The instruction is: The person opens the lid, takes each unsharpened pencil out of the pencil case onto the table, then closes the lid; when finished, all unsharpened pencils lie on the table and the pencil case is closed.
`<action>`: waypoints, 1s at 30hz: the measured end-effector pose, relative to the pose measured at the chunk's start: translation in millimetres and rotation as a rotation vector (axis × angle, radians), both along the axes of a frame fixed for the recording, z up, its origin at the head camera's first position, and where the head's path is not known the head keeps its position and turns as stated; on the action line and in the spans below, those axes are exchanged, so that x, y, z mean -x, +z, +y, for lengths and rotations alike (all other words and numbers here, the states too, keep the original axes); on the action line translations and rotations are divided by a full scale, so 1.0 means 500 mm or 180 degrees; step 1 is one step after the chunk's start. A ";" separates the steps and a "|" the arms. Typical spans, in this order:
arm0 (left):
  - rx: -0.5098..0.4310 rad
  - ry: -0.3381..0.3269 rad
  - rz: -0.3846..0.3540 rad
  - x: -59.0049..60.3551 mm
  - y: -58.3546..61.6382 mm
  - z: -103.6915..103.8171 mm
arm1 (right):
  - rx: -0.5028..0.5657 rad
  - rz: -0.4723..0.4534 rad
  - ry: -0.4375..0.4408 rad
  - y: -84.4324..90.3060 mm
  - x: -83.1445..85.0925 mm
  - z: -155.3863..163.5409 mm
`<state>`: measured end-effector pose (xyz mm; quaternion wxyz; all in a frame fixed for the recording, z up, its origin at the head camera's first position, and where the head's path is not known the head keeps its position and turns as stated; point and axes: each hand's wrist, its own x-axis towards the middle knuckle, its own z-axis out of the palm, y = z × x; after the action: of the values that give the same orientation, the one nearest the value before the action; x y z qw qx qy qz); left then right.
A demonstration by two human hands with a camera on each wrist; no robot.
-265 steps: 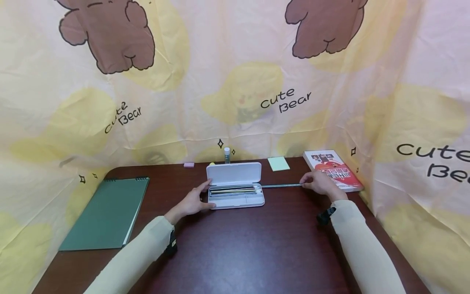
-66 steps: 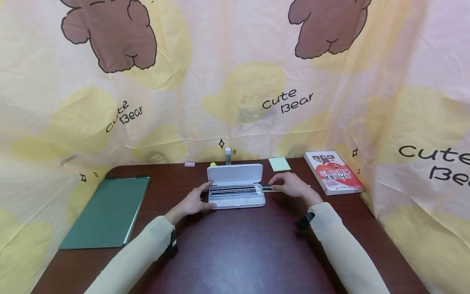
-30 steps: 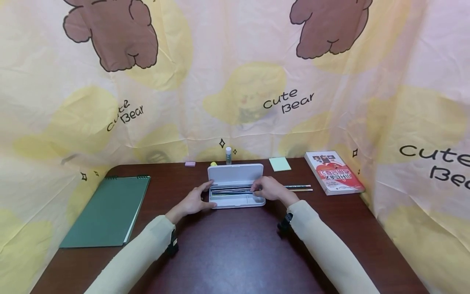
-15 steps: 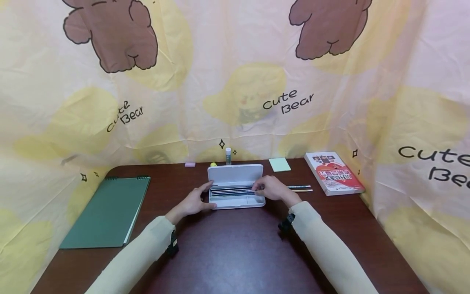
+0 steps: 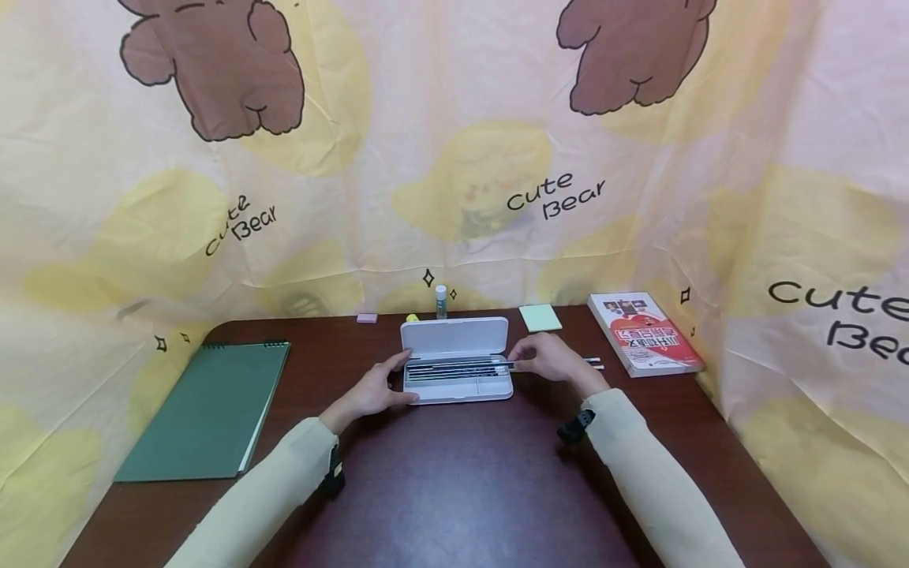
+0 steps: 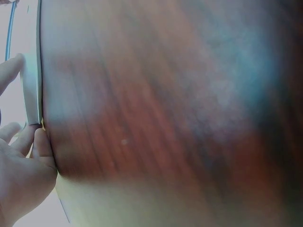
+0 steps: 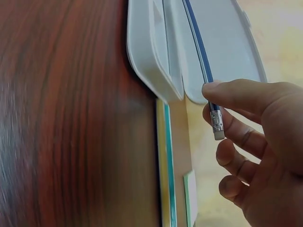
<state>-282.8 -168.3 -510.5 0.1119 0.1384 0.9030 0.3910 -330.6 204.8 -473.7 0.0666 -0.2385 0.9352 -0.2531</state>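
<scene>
An open white pencil case (image 5: 458, 387) lies mid-table with several pencils in its tray. My left hand (image 5: 375, 388) grips its left end, thumb on the far side and fingers (image 6: 34, 144) at the near corner of the case (image 6: 31, 90). My right hand (image 5: 552, 359) is just off the case's right end. It pinches a blue pencil (image 7: 200, 56) near the eraser end (image 7: 218, 127), and the shaft reaches over the tray (image 7: 149, 56) and lid (image 7: 227, 42). Two more pencils (image 5: 595, 364) lie on the table right of that hand.
A red book (image 5: 645, 333) lies at the far right and a green spiral notebook (image 5: 206, 410) at the left. A green sticky pad (image 5: 539, 317), a small glue bottle (image 5: 441, 300) and a pink eraser (image 5: 366, 318) sit along the back edge. A curtain surrounds the brown table (image 5: 454, 473).
My right hand has drawn back to the right, from over the case's right end to just beside it, with the blue pencil pinched. The left hand and the case have stayed put.
</scene>
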 end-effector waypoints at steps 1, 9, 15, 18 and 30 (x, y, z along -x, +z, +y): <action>0.0000 0.0000 -0.0001 0.000 0.000 0.000 | -0.0011 -0.0029 -0.0039 0.001 0.000 0.007; 0.0030 -0.0010 -0.0011 0.005 -0.005 -0.004 | -0.0017 -0.0315 -0.0309 0.008 0.000 0.074; 0.0043 -0.0013 0.0027 0.008 -0.010 -0.004 | -0.0013 -0.0319 -0.0465 0.009 -0.008 0.130; 0.0047 -0.0011 0.0028 0.008 -0.010 -0.004 | 0.0003 -0.0344 -0.0543 0.006 -0.010 0.159; 0.0084 0.0024 -0.0020 0.006 -0.009 -0.002 | -0.0057 -0.0574 -0.0734 -0.013 -0.013 0.238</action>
<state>-285.7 -169.6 -514.8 0.1152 0.1323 0.9082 0.3799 -324.2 324.0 -480.3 0.1230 -0.1053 0.9488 -0.2712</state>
